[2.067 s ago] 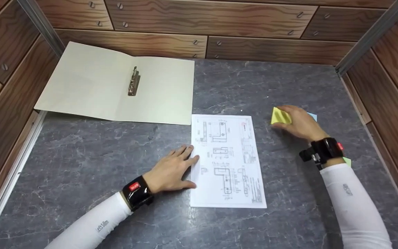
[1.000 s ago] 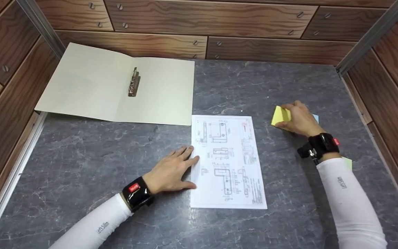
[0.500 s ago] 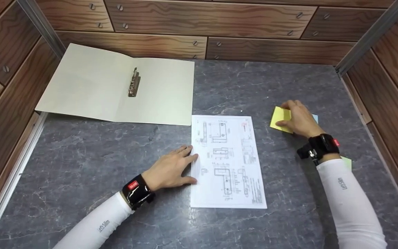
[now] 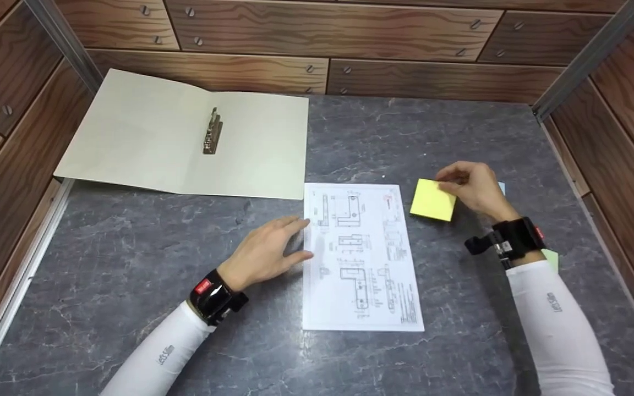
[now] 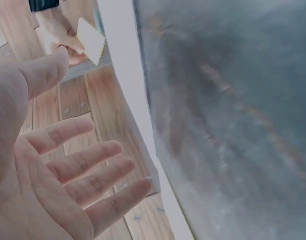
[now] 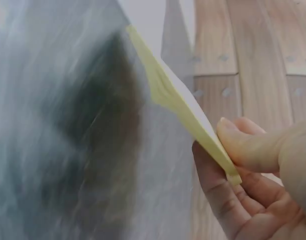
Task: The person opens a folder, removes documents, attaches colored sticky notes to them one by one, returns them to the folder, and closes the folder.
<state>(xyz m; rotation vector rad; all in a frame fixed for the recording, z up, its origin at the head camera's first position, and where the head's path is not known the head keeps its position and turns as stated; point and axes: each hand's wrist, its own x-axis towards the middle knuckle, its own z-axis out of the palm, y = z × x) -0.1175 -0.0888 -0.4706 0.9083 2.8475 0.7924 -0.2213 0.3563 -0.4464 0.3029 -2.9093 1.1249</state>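
In the head view my right hand (image 4: pixel 474 187) pinches a yellow sticky note pad (image 4: pixel 432 200) by its corner, just right of the printed sheets. The right wrist view shows the thumb on one side of the pad (image 6: pixel 177 102) and fingers on the other, with the pad seen edge-on. Technical drawings cover the white paper stack (image 4: pixel 372 308) in the middle of the table. At its left edge is my left hand (image 4: pixel 264 250), holding nothing, fingers extended and thumb apart. The left wrist view shows that palm (image 5: pixel 48 185) with loosely bent fingers. Whether its fingertips touch the paper I cannot tell.
An open cream folder (image 4: pixel 251 165) with a metal clip (image 4: pixel 212 132) lies at the back left, its edge against the paper's top corner. A blue note (image 4: pixel 502 188) and a green note (image 4: pixel 551 259) are partly hidden by the right arm. Wood-patterned walls (image 4: pixel 405 33) enclose the table.
My right hand has lifted the yellow pad and carried it left toward the paper, turning its face up. My left hand has slid up along the paper's left edge.
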